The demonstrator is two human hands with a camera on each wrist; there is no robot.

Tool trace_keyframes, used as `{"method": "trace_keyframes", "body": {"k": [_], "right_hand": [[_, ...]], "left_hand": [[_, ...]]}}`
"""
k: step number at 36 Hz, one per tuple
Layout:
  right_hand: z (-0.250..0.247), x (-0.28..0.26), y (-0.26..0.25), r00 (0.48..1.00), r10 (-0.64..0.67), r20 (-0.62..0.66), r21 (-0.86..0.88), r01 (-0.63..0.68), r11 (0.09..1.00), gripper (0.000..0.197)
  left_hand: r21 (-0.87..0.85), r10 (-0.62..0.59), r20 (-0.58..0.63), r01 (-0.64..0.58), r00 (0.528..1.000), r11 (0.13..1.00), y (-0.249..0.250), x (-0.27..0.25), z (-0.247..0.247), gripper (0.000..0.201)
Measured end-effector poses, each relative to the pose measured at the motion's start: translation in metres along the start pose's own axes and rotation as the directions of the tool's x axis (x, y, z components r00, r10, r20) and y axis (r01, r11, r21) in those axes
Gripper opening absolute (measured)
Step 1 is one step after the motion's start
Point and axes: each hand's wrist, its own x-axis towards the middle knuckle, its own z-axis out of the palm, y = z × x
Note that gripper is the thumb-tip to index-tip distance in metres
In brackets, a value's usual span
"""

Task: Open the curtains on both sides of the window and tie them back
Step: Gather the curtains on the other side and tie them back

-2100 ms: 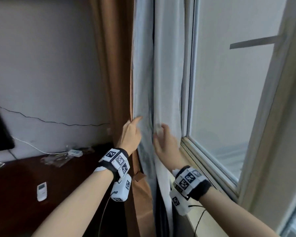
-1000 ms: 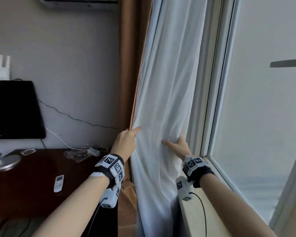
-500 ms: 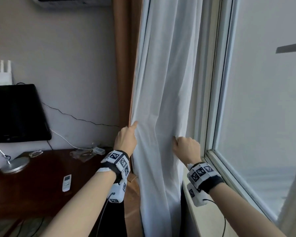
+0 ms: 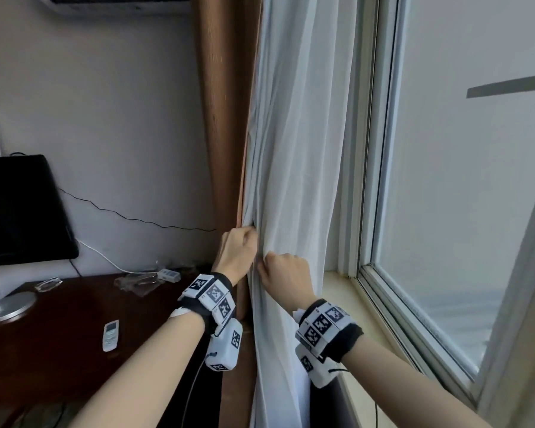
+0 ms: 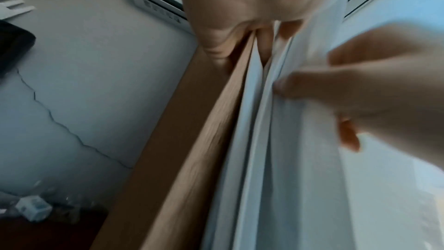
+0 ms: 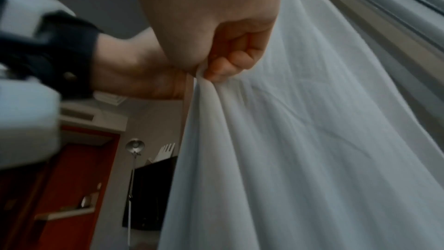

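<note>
A white sheer curtain (image 4: 297,168) hangs bunched against the left side of the window (image 4: 464,168), with a brown curtain (image 4: 223,118) right beside it on the left. My left hand (image 4: 240,248) grips the left edge of the sheer curtain (image 5: 269,140) where it meets the brown curtain (image 5: 192,159). My right hand (image 4: 286,273) sits just right of it and bunches a fold of the white fabric (image 6: 300,140) in curled fingers (image 6: 230,66). Both hands are at sill height and nearly touch. No tie-back shows in any view.
A dark wooden desk (image 4: 59,335) stands at the left with a white remote (image 4: 110,331), a lamp base (image 4: 8,305) and a black monitor (image 4: 19,208). An air conditioner (image 4: 118,3) hangs above. The window sill (image 4: 368,319) runs along the right.
My right hand has pulled the sheer curtain leftward, from near the window frame to beside my left hand. The left fingers have curled around the curtain edge. The fabric is now tightly bunched.
</note>
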Motion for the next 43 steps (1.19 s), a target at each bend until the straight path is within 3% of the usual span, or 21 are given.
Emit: {"method": "trace_keyframes", "body": {"k": [2,4,9,12,14,16,18,20,22,24,27,29,31,33,35,37,38,40,43], "right_hand": [[0.004,0.007,-0.001,1.000,-0.023,0.019,-0.012,0.023,1.000,0.030],[0.012,0.013,-0.003,0.996,-0.065,0.055,-0.017,0.066,0.998,0.025],[0.020,0.020,0.001,0.990,-0.111,0.091,0.075,0.104,0.992,0.027],[0.022,0.016,0.012,0.974,-0.190,0.121,0.261,0.153,0.953,0.027],[0.023,0.013,0.022,0.966,-0.180,0.186,0.374,0.100,0.922,0.031],[0.026,0.012,0.038,0.974,-0.083,0.211,0.456,-0.023,0.889,0.039],[0.031,0.016,0.059,0.979,0.081,0.189,0.551,-0.174,0.816,0.038],[0.033,0.022,0.080,0.952,0.266,0.155,0.599,-0.304,0.741,0.025],[0.035,0.028,0.101,0.891,0.425,0.159,0.603,-0.429,0.673,0.019],[0.038,0.037,0.119,0.818,0.513,0.263,0.619,-0.550,0.560,0.038],[0.044,0.050,0.136,0.745,0.463,0.481,0.635,-0.660,0.402,0.080],[0.050,0.056,0.140,0.701,0.398,0.591,0.641,-0.708,0.296,0.094],[0.059,0.061,0.138,0.671,0.347,0.655,0.642,-0.737,0.212,0.096],[0.067,0.064,0.132,0.687,0.335,0.645,0.678,-0.717,0.164,0.079],[0.079,0.066,0.127,0.762,0.385,0.520,0.763,-0.617,0.192,0.042],[0.088,0.068,0.123,0.805,0.449,0.387,0.778,-0.547,0.309,0.015],[0.089,0.069,0.123,0.817,0.470,0.334,0.763,-0.527,0.375,0.018],[0.094,0.071,0.126,0.838,0.488,0.246,0.669,-0.511,0.539,0.044],[0.089,0.069,0.129,0.885,0.425,0.190,0.444,-0.464,0.767,0.051]], "left_hand": [[0.026,-0.003,0.059,0.002,0.998,1.000,0.005,-0.003,-0.002,0.054],[0.090,-0.054,0.117,0.043,0.992,0.995,0.009,-0.003,0.001,0.056],[0.225,-0.133,0.092,0.109,0.987,0.968,0.015,0.005,0.000,0.037],[0.335,-0.114,0.128,0.065,0.985,0.940,0.015,0.007,-0.003,0.030],[0.378,-0.088,0.144,0.028,0.986,0.926,0.013,0.007,-0.005,0.027],[0.403,-0.066,0.156,-0.003,0.985,0.915,0.011,0.008,-0.006,0.025],[0.418,-0.030,0.156,-0.038,0.987,0.908,0.009,0.008,-0.007,0.021],[0.412,-0.005,0.144,-0.055,0.990,0.909,0.005,0.006,-0.005,0.024],[0.391,0.007,0.138,-0.060,0.990,0.918,0.000,0.005,-0.002,0.034],[0.350,0.039,0.140,-0.086,0.989,0.933,-0.005,0.004,0.000,0.053],[0.286,0.151,0.133,-0.184,0.980,0.940,-0.006,0.001,-0.001,0.092],[0.308,0.198,0.121,-0.226,0.973,0.924,-0.004,-0.003,-0.003,0.103],[0.324,0.189,0.127,-0.221,0.974,0.920,-0.006,-0.002,-0.002,0.104],[0.314,0.145,0.111,-0.173,0.983,0.934,-0.013,0.004,0.000,0.097],[0.317,0.121,0.077,-0.139,0.990,0.938,-0.022,0.011,0.004,0.077],[0.348,0.106,0.043,-0.114,0.993,0.930,-0.028,0.015,0.007,0.063],[0.359,0.096,0.035,-0.102,0.995,0.928,-0.030,0.017,0.007,0.061],[0.362,0.083,0.022,-0.085,0.996,0.928,-0.031,0.019,0.008,0.061],[0.368,0.066,0.004,-0.063,0.998,0.928,-0.031,0.023,0.010,0.060]]}}
